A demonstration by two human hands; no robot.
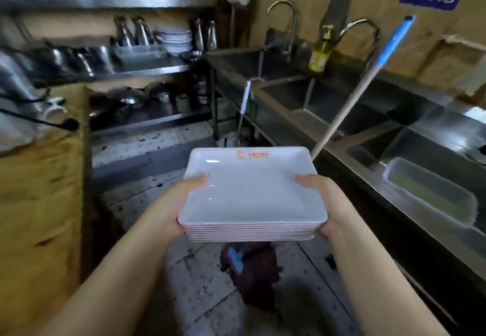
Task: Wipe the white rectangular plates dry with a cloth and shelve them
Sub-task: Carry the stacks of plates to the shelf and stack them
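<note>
A stack of several white rectangular plates (251, 193) with thin red edges and an orange logo on the far rim is held level at waist height over the floor. My left hand (172, 205) grips the stack's left side, thumb on the top plate's rim. My right hand (322, 204) grips the right side the same way, thumb on top and fingers hidden underneath. No cloth is in sight. A steel shelving rack (147, 68) stands ahead to the left.
The rack carries pots, steel jugs and stacked bowls (175, 40). A steel sink counter (349, 114) with two taps and a soap bottle (319, 51) runs along the right. A broom handle (349, 104) leans against it. A dark red stool (252, 270) sits on the tiled floor below the plates.
</note>
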